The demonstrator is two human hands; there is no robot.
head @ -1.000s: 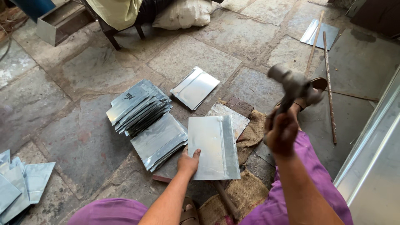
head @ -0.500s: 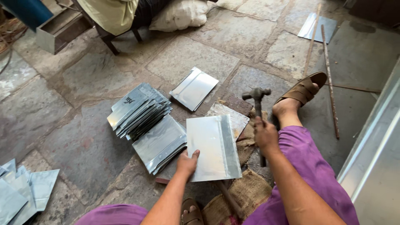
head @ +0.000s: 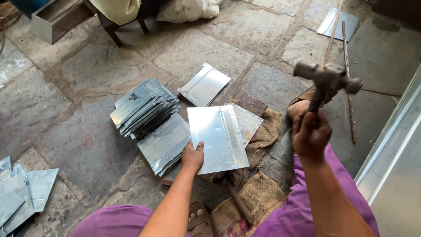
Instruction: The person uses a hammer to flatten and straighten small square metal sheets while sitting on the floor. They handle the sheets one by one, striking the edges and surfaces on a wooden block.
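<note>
One shiny folded metal sheet [head: 217, 138] — left hand [head: 193, 156] flat on it, right hand [head: 310, 134] gripping raised hammer [head: 326, 79].

Shiny metal sheet [head: 217, 138] flat, hammer [head: 326, 79] raised

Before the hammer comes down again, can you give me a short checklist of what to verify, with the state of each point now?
1. Right hand grips the hammer handle firmly: ok, fingers closed around it.
2. Left hand pins the metal sheet: ok, pressing its lower left corner.
3. Left fingers away from the folded seam on the sheet's right side: ok, the hand is at the opposite edge.
4. Sheet lies flat on its support: cannot tell, the underside is hidden.
5. Bare foot away from the strike area: cannot tell, it is close to the sheet's right.
</note>
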